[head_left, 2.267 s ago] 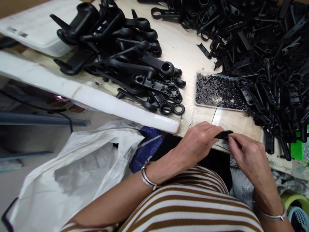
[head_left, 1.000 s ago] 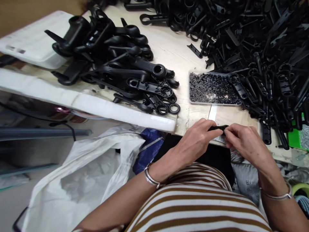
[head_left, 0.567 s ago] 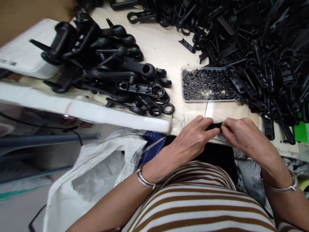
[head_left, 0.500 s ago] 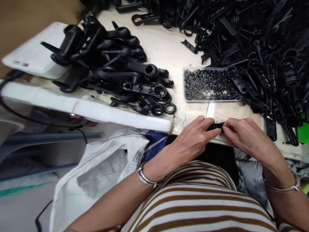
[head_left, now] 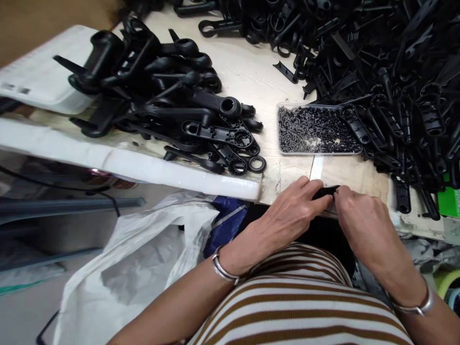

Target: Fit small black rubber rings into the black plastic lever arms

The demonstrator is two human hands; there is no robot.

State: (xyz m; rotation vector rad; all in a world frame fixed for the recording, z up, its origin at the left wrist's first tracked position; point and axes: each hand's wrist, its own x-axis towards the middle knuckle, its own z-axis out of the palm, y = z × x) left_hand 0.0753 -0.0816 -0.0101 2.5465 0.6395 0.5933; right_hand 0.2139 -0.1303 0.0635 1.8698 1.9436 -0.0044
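Just over the table's front edge, my left hand (head_left: 293,206) grips a small black plastic part (head_left: 325,191) between thumb and fingers. My right hand (head_left: 362,215) is closed at the right end of that part, its fingertips pressed together; whether it pinches the part or something tiny is hidden. Beyond both hands lies a clear shallow box (head_left: 287,153) filled with many small dark and silvery pieces.
Black plastic arms (head_left: 215,108) are heaped at the left beside a white box (head_left: 46,76). A larger pile of black parts (head_left: 402,115) covers the right and back. White foam (head_left: 161,171) lines the left table edge. A white bag (head_left: 143,268) hangs below.
My right hand has turned, with its knuckles now higher and its wrist lower. My left hand still holds the black part. The whole view has shifted slightly.
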